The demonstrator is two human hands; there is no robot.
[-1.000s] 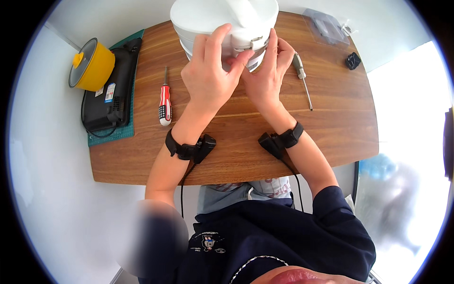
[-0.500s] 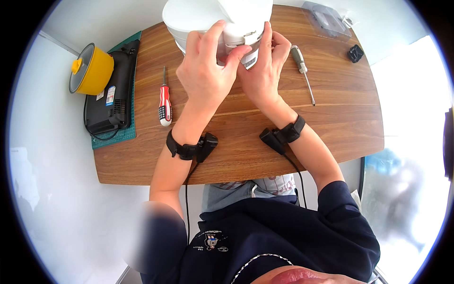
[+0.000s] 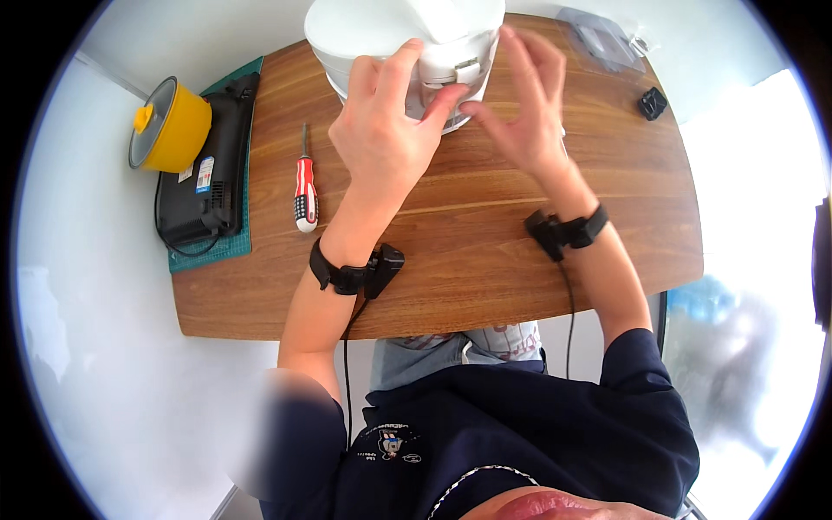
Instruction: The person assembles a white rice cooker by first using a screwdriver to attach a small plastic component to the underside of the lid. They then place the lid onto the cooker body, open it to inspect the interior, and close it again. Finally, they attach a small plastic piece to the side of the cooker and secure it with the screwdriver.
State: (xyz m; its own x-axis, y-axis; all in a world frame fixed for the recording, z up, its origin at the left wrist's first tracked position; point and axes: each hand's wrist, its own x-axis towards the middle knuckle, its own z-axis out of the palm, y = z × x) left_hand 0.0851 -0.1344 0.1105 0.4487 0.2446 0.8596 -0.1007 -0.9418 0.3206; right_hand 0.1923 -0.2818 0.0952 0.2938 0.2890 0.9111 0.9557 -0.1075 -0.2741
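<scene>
1. Where mat (image 3: 227, 251) meets table (image 3: 485, 260) edge: black unit (image 3: 215, 165) flat, yellow pot (image 3: 172, 126) beside.
2. Red screwdriver (image 3: 304, 186): flat, untouched, right of mat.
3. Left hand (image 3: 381, 139): fingers curled, pressing white appliance (image 3: 403, 35) at far edge.
4. Right hand (image 3: 520, 108): fingers spread wide, fingertips near appliance latch (image 3: 465, 68).
5. Black part (image 3: 653, 103): far right, apart.

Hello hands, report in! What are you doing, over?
Left hand gripping white appliance, thumb by its metal latch. Right hand open, fingertips at the latch. Red screwdriver lying aside on the table.
</scene>
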